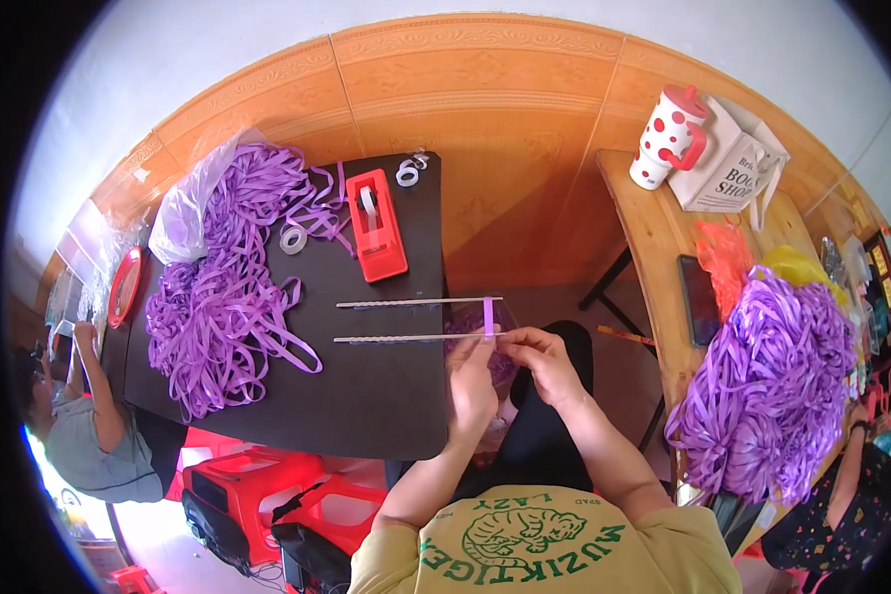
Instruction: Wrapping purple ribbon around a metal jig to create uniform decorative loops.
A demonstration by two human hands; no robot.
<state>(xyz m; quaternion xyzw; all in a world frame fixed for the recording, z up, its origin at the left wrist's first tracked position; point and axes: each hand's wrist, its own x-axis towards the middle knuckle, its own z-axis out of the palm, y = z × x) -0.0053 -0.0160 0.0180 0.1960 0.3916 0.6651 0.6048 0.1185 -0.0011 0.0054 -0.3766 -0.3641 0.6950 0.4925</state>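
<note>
Two thin, pale rods lie side by side, the far rod [416,301] and the near rod [406,340], their left parts over the dark table and their right ends past its edge. A short strip of purple ribbon [488,317] spans both rods near those right ends. My left hand [473,381] is closed, fingertips pinching at the lower end of the ribbon by the near rod. Opposite it, my right hand [546,366] is also closed, thumb and fingertips pinched together at the same spot. The fingers hide exactly how the ribbon's end is held.
On the dark table [366,406] are a purple ribbon heap [213,307], red tape dispenser [377,228] and tape roll [293,240]. The wooden table [653,267] holds another ribbon pile [767,386], phone [698,300], tumbler [669,139] and bag [728,158]. Red stools [267,485] stand lower left; people sit at both sides.
</note>
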